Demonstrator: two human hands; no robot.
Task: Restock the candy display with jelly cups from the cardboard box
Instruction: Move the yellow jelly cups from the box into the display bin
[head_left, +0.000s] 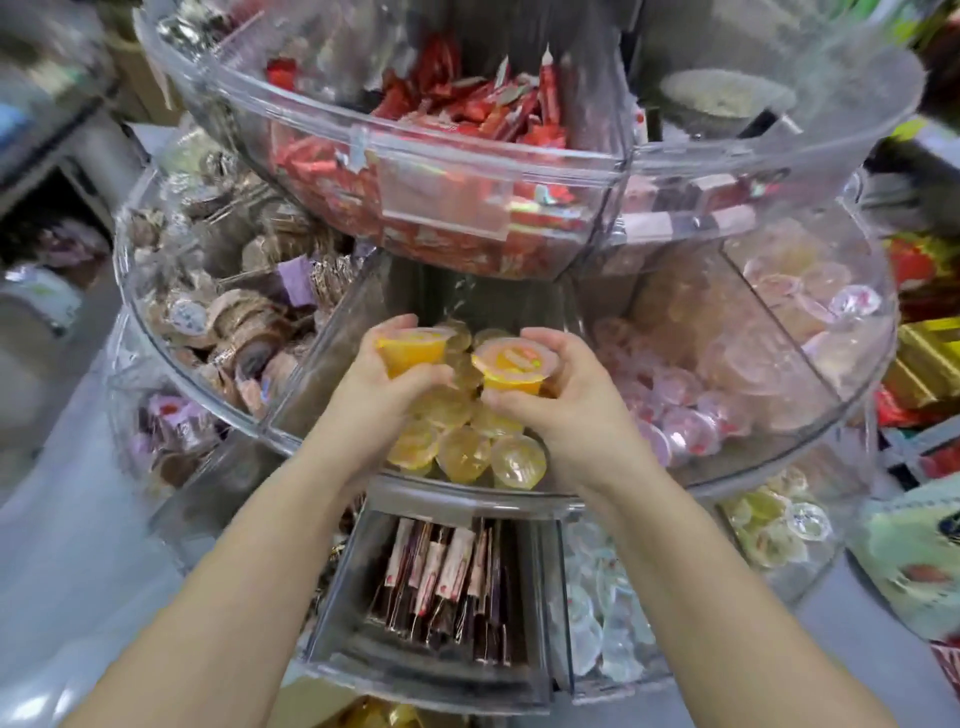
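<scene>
Fingers (410, 375) of both hands curled round one orange jelly cup (411, 352) each, above the display's yellow-cup compartment (332, 332).

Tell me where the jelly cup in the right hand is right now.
Centre of the head view: the right hand holds the jelly cup over the yellow cups in the middle tier, beside the left hand.

Jelly cups (467, 441) in middle compartment (stick packets (447, 577) below).

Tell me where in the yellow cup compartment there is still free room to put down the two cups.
Free room lies at the back of the compartment, beyond both hands, under the red candy bin. The front, by the curved wall, is crowded with yellow jelly cups.
</scene>
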